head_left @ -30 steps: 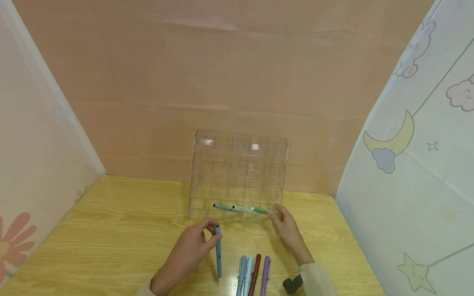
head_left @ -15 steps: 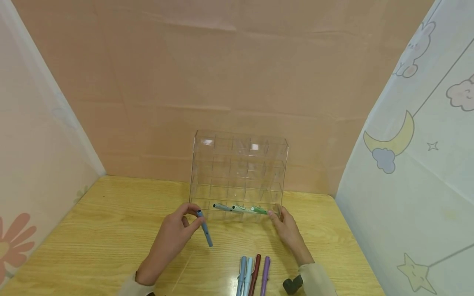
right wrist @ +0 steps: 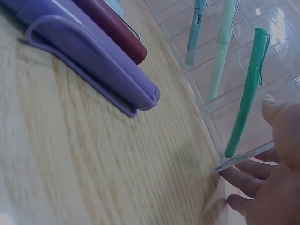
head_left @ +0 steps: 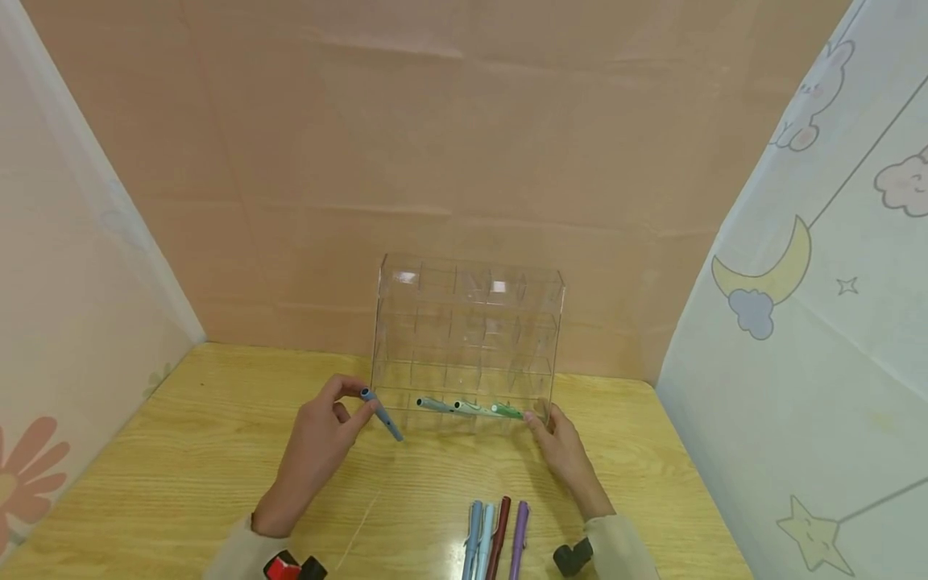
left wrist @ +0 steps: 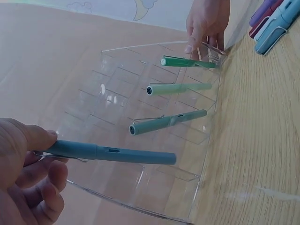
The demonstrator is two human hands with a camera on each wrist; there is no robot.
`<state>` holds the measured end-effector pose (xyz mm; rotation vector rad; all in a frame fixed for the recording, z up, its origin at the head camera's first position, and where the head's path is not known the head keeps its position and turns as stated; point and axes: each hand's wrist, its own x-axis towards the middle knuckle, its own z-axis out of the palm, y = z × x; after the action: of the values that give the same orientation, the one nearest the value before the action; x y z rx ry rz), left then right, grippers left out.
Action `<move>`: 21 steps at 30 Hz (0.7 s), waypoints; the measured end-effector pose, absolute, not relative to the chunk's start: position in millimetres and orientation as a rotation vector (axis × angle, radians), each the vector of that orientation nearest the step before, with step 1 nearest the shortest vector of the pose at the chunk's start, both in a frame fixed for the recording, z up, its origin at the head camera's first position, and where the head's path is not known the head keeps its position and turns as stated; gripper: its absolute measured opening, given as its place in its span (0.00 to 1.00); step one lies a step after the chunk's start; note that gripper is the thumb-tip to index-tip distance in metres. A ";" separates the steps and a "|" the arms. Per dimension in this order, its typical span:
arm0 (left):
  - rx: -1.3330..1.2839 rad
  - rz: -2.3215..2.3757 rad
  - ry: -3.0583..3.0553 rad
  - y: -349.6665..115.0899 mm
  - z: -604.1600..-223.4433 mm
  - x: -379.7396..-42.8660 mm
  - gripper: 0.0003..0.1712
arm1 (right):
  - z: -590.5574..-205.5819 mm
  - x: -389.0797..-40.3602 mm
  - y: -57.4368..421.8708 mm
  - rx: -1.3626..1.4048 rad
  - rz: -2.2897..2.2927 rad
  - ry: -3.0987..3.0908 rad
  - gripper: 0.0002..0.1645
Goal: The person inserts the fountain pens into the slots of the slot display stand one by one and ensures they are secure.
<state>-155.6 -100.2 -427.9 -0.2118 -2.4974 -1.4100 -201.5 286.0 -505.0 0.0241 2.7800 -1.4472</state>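
Note:
My left hand (head_left: 319, 435) pinches a blue fountain pen (left wrist: 117, 153) near its capped end, between thumb and fingers. The pen slants at the lower left corner of a clear acrylic pen rack (head_left: 467, 322), its free end pointing toward me and right. My right hand (head_left: 565, 455) grips the rack's lower right corner, thumb in front and fingers behind the side wall. In the bottom row lie a grey-teal pen (left wrist: 166, 123), a pale green pen (left wrist: 180, 88) and a green pen (right wrist: 246, 98); the rack's upper rows hold no pens.
Several pens lie side by side on the wooden table (head_left: 217, 451) near its front: a blue pen (head_left: 473, 540), a light blue pen (head_left: 485, 541), a dark red pen (head_left: 499, 536) and a purple pen (head_left: 519, 538). A peach backdrop (head_left: 464, 145) stands behind the rack.
My left hand has carried the blue pen away from me and left, to the rack's lower left corner, tilting it on the way. My right hand has stayed at the rack.

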 end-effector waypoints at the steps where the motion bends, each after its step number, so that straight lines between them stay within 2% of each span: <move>1: -0.209 -1.408 -2.489 -100.7 -427.7 -156.1 0.17 | -505.0 -201.4 286.2 0.023 -1.453 2.775 0.46; 21: -0.106 -1.474 -2.303 -88.1 -436.4 -174.5 0.17 | -502.5 -200.3 285.2 0.020 -1.458 2.779 0.44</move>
<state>-174.5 -88.1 -436.4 -0.1064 -2.3027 -1.4744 -200.3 285.2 -502.5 0.0203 2.7785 -1.4578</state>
